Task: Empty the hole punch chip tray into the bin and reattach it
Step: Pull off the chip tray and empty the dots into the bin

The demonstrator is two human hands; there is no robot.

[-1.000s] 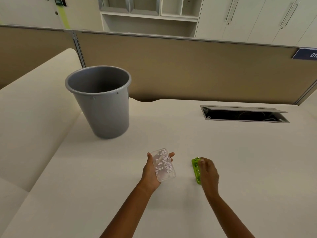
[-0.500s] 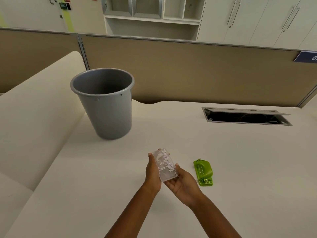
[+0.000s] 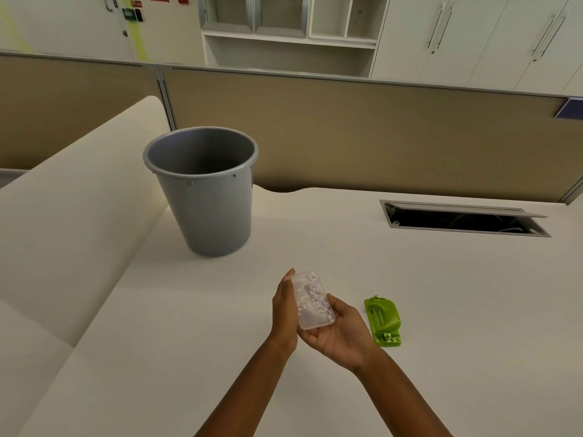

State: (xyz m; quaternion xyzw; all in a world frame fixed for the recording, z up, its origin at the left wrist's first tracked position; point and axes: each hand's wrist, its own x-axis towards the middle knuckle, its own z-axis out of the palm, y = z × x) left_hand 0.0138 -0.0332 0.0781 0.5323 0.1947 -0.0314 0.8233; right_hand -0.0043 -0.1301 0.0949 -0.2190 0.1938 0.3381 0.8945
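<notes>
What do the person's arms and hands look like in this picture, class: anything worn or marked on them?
Both forearms come in bare from the bottom edge, with no sleeves in view. The left hand and the right hand wear no gloves. No rings, watch, bracelet or markings show on the parts that are visible.

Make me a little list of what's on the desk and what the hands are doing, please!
chip tray: clear plastic, full of paper dots, held above the desk
left hand: grips the tray's left side
right hand: cups the tray from below on its right
hole punch: green, lying on the desk right of the hands, nobody touching it
bin: grey, upright on the desk, behind and left of the hands; inside too dark to tell
desk: cream top, with an open cable slot at back right
tray emptied yet: no
</notes>
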